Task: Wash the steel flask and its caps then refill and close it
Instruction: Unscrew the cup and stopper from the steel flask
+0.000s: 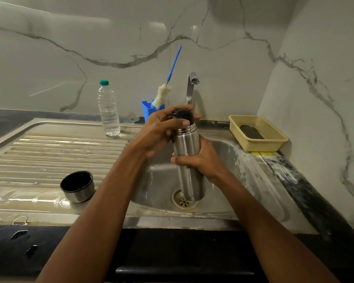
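We hold the flask (187, 160) upright over the sink (223, 152), its base just above the drain (183, 202). Our right hand (200, 160) is wrapped around the middle of the steel body, thumb across the front; our left hand (161, 129) curls its fingers over the black stopper (183, 115) seated in the neck. Whether the stopper is being loosened or tightened cannot be read from this view. We judge the body to be rigid, smooth and, if wet, slippery; a full-palm grip at mid-height is the secure hold, while the stopper wants a fingertip grip around its rim for turning. Its weight depends on the contents, which the closed neck hides. The outer cup cap (77, 186) stands mouth-up on the wet draining board left of the sink, apart from the flask; its dark interior shows no visible contents. Behind the draining board, a clear plastic bottle (108, 111) with a green cap holds water to roughly half height, a likely refill source. A blue holder (149, 110) beside the tap (191, 86) carries a bottle brush (161, 96). Right of the sink on the worktop (307, 193), a yellow basket (258, 132) contains a dark pad.
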Available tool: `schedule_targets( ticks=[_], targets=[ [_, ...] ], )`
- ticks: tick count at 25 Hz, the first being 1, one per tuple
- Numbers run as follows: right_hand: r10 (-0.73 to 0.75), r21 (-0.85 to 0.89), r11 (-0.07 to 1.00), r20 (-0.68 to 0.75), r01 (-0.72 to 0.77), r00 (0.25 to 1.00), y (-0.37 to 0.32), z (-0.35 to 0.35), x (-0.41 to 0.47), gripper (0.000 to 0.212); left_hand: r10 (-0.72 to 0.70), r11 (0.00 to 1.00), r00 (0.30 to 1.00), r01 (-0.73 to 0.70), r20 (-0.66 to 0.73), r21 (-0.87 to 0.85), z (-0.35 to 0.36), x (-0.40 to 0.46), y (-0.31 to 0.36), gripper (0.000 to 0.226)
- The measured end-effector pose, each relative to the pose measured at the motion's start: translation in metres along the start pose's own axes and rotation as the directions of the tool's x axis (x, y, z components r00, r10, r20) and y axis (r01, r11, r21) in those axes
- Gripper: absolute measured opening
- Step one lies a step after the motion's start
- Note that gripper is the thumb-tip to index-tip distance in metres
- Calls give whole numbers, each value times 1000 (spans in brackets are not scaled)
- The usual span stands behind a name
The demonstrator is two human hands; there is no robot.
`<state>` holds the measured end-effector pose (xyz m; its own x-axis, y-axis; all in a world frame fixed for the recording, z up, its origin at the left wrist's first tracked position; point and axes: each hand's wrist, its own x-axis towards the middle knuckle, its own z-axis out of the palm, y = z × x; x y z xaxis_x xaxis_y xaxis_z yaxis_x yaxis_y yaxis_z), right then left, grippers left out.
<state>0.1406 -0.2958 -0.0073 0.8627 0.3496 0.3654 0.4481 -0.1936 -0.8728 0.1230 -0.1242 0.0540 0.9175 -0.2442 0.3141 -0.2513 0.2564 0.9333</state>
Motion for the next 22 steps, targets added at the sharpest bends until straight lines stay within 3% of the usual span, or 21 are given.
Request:
schedule_targets(
  ticks=[5, 7, 9, 12, 15, 19, 22],
  targets=[
    [-5, 37, 999, 30, 4, 1000, -1, 8, 1, 61, 14, 999, 973, -5, -231, 38, 13, -3, -3, 59],
    [2, 48, 999, 34, -3, 999, 1, 6, 1, 62, 26, 993, 981, -3, -194, 117, 13, -2, -3, 65],
    [13, 64, 998, 35, -15, 999, 2, 3, 1, 62, -1, 989, 998, 11, -69, 145, 10, -1, 2, 69],
    [18, 117, 993, 47, -23, 999, 1, 0, 0, 62, 1, 1000, 999, -2, 33, 4, 2, -3, 9, 61],
    [14, 128, 992, 72, -23, 997, -1, 3, 0, 62, 50, 998, 999, -50, 11, 31, -1, -4, 6, 54],
    [35, 71, 997, 100, -42, 994, 0, 5, -2, 57, 41, 990, 983, -16, -179, 138, 13, -5, 1, 64],
    [29, 66, 997, 99, -35, 995, -1, 4, -3, 56, -25, 991, 997, 34, -73, 126, 6, -2, 3, 65]
  ],
)
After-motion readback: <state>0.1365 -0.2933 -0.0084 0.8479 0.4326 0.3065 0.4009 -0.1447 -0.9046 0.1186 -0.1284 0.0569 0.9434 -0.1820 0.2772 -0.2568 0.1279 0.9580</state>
